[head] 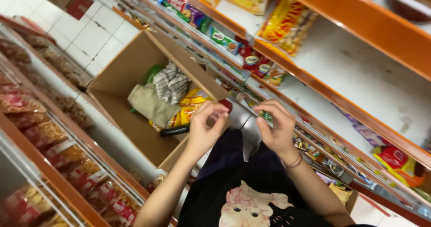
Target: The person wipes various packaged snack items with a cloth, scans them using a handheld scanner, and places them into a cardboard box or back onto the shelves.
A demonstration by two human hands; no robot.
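My left hand (204,128) and my right hand (274,127) are raised side by side in front of my black shirt, fingers curled toward each other. A beaded bracelet circles the right wrist. The left fingertips pinch close to a small red thing (226,105); whether either hand holds anything is unclear. Just beyond the left hand stands an open cardboard box (119,70). It holds yellow snack packets (188,108), a striped cloth (170,83) and a beige cloth (150,103). A black stick-like object (175,130) lies at the box's near edge.
Orange-edged shelves (359,27) with snack packets run along the right; one white shelf board is mostly bare. A yellow bag (287,25) lies on an upper shelf. Racks of packaged snacks (49,133) line the left. White floor tiles (90,34) show beyond the box.
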